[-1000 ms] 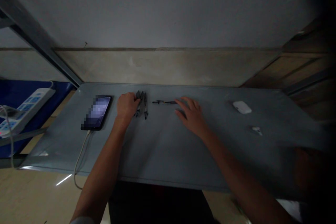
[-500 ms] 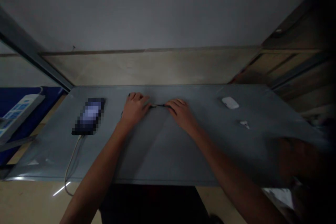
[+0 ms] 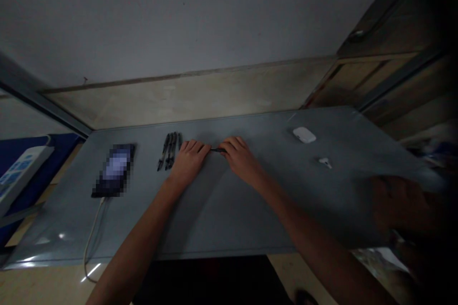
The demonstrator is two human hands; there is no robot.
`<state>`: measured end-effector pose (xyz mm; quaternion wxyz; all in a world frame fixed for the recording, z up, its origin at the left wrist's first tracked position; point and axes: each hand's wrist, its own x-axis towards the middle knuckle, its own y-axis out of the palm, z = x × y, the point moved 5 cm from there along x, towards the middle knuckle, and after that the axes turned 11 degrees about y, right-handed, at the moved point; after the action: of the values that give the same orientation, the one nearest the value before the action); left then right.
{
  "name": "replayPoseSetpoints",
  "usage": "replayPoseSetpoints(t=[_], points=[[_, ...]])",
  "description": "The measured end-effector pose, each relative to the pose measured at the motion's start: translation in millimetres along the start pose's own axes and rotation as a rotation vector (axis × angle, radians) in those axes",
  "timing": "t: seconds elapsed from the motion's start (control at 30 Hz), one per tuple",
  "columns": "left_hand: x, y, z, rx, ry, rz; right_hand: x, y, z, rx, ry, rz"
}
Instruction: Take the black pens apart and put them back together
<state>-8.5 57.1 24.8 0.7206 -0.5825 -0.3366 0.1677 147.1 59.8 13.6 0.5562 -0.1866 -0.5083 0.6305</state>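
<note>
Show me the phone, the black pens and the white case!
Phone [image 3: 114,170]: head view, on its blurred screen.
Black pens [image 3: 169,151]: head view, on the middle of the row of pens.
White case [image 3: 304,135]: head view, on its rounded top.
</note>
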Motion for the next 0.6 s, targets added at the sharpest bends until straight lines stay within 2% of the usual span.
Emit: replayPoseSetpoints(t=[0.2,0.37,0.6], points=[[1.5,1.4,-11.3,0.028,0.061,0.025,-4.8,11.4,1.1,-0.038,-0.056,0.109],[3.2,2.9,-14.1,0.047,0.042,0.053,-8.3,11.2,-0.7,-0.039,-0.002,0.147],[3.3,1.1,-16.6,-0.003,-0.014,0.139,-12.0,2.7,9.3,-0.113,-0.079,0.074]])
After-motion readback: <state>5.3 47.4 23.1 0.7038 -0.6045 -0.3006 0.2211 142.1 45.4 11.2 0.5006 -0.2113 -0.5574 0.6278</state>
